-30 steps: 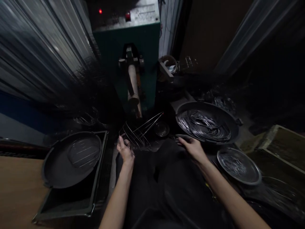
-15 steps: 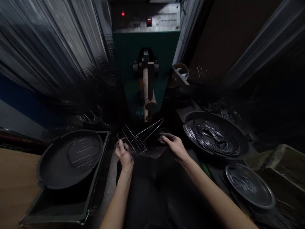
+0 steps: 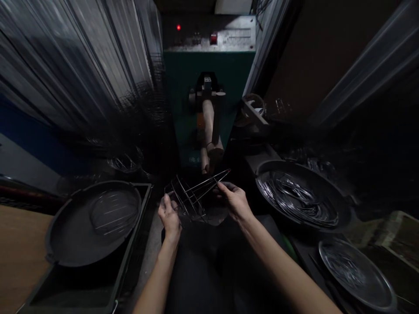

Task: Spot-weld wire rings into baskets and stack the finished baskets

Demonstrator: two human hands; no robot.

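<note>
A small wire rack (image 3: 190,194) of thin bent rods is held in front of me, below the rounded metal arms (image 3: 214,150) of a green machine (image 3: 238,69). My left hand (image 3: 169,213) is closed on the rack's left end, thumb on top. Long rods of the rack reach up to the right, ending just under the machine's arms. My right hand (image 3: 237,198) has its thumb and fingers pinched at these rods on the right side. Its far fingertips are dark and partly hidden.
At left, a round dark pan (image 3: 72,235) holding a flat wire grid (image 3: 114,211) rests on a crate (image 3: 98,298). Right of me stand a pan (image 3: 262,168) of bent wires and a smaller metal dish (image 3: 381,288) of short wire pieces. The machine's panel shows a red light (image 3: 178,27).
My right hand has come in to the rack's rods, from which it was apart. The rack's rods have shifted slightly, while my left hand keeps its hold. The whole view has shifted a little.
</note>
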